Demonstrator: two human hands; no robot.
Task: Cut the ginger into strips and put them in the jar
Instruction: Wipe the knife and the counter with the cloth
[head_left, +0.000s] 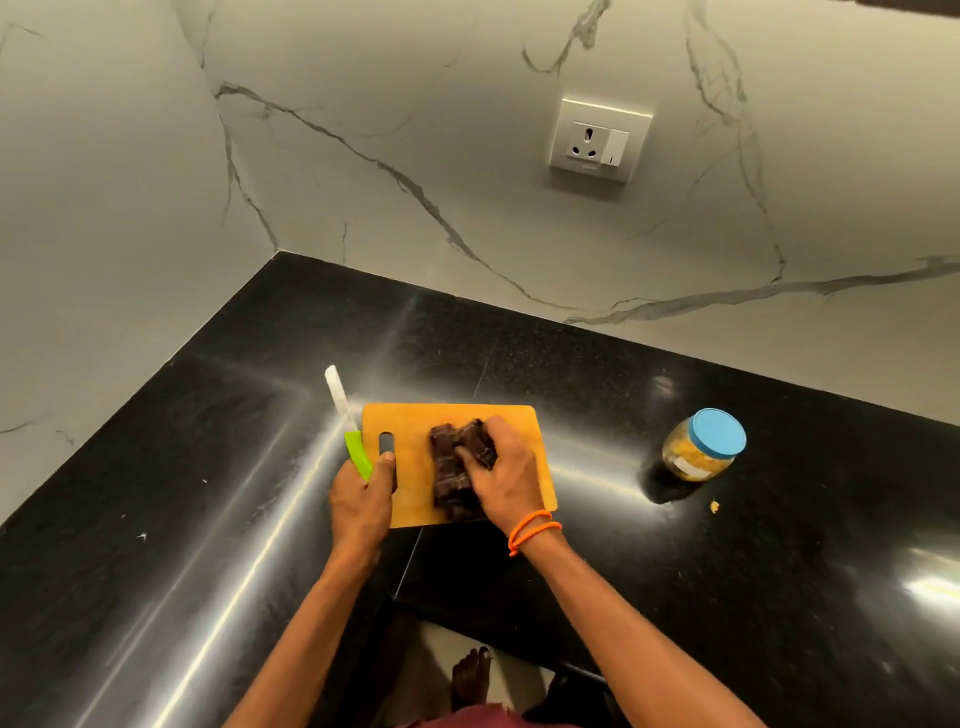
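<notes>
A dark cloth (457, 470) lies on the wooden cutting board (410, 488), the right hand (506, 475) curled over it in a closed grip. The left hand (361, 501) grips a green-handled knife (349, 426) at the board's left edge. No ginger is clearly visible. The blue-lidded jar (702, 446) stands well apart on the black tabletop (727, 571), seemingly holding yellowish pieces.

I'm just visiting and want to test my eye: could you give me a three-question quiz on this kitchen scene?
1. True or false: the jar has its blue lid on.
2. Which hand grips the green-handled knife? A) left B) right
3. What does the right hand hold on the cutting board?

Key: 1 true. 2 A, the left hand. 3 a dark cloth.
</notes>
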